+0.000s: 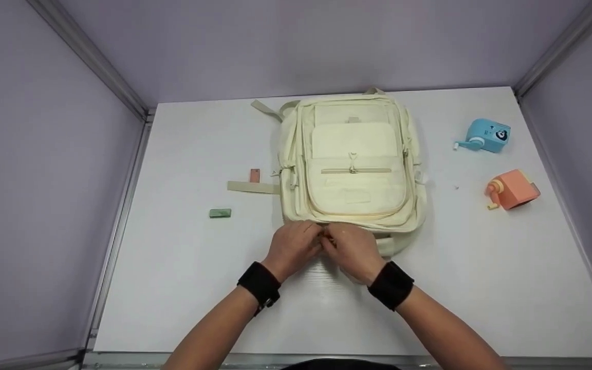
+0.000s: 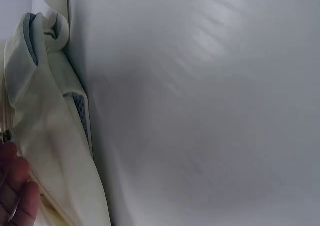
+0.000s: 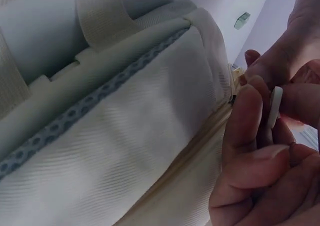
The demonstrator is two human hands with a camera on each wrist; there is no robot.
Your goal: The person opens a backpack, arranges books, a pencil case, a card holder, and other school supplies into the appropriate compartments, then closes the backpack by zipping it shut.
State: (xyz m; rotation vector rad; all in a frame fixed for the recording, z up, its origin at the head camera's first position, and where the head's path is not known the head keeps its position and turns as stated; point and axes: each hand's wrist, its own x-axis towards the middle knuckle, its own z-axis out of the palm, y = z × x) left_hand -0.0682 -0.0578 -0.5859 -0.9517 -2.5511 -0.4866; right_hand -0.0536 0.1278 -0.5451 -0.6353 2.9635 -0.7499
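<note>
A cream backpack lies front side up on the white table. Both hands meet at its near edge, fingertips close together. My left hand pinches the fabric at the zipper seam there. Beside it, my right hand has thumb and fingers curled on the zipper end. In the right wrist view a dark zipper slider shows by the fingertips, and a small flat white piece sits between the fingers. The zipper slider also appears at the left edge of the left wrist view. Palms are hidden.
Left of the backpack lie a green eraser, a pink eraser-like block and a loose strap. To the right stand a blue crank pencil sharpener and an orange one. Grey walls enclose the table.
</note>
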